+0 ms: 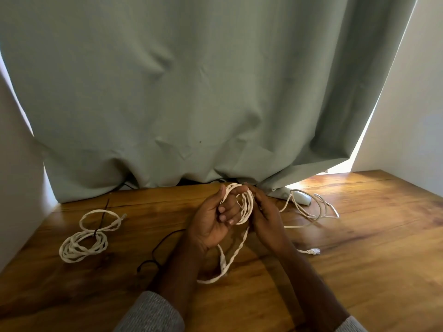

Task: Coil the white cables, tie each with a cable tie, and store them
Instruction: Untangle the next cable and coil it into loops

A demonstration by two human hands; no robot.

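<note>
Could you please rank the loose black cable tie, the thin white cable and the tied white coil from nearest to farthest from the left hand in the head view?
Measured from the left hand:
1. Loose black cable tie, on the table just to its left.
2. Thin white cable, past the right hand.
3. Tied white coil, far left.

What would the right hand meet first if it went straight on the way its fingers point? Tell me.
Probably the green curtain, whose hem lies just beyond the right hand holding the white cable coil; depth is unclear.
</note>
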